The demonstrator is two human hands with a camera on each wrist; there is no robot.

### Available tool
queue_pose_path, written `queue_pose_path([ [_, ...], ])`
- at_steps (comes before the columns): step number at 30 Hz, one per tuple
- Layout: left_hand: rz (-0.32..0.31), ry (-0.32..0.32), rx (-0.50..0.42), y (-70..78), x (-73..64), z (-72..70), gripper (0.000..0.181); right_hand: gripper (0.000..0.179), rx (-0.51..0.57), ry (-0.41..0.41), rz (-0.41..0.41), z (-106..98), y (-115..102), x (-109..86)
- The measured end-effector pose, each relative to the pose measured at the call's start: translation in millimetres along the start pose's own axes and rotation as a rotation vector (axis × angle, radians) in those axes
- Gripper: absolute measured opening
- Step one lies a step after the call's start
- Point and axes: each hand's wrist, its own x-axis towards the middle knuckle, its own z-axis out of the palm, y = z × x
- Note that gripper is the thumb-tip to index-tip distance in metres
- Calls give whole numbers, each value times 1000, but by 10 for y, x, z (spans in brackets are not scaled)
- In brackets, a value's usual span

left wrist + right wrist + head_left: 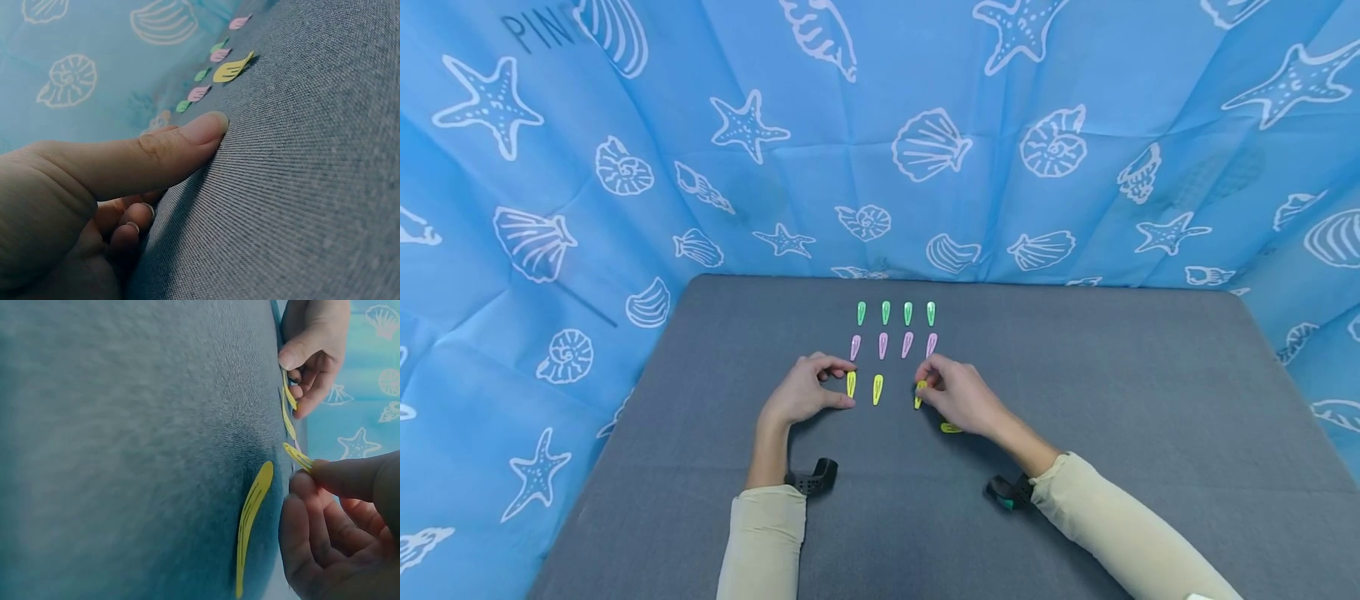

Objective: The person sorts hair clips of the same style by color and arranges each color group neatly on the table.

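Observation:
My left hand [805, 390] has its thumb and index finger at the two ends of a yellow snap hair clip [851, 385] on the table; the left wrist view hides that clip behind the thumb [203, 130]. Between thumb and fingertips, my right hand [958, 392] pinches another yellow hair clip [298, 456], tilted and held by one end. A third yellow clip [877, 390] lies upright in line between the hands. One more yellow clip [951, 428] lies sideways below the right hand, large in the right wrist view.
Beyond the hands lie a row of several pink clips [883, 346] and, farther back, a row of several green clips [886, 312]. The grey cloth-covered table [1112, 375] meets a blue shell-print curtain [820, 192] at its back and sides.

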Motion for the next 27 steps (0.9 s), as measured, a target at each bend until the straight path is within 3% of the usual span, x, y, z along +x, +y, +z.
queue_pose_path([
  [13,-5,1,12,6,4,3,49,14,-130,35,-4,191,-66,238],
  [21,-13,3,12,11,3,0,49,21,-266,50,-33,226,-95,238],
  [27,-10,3,9,10,1,-3,49,34,-353,110,-59,213,-160,156],
])
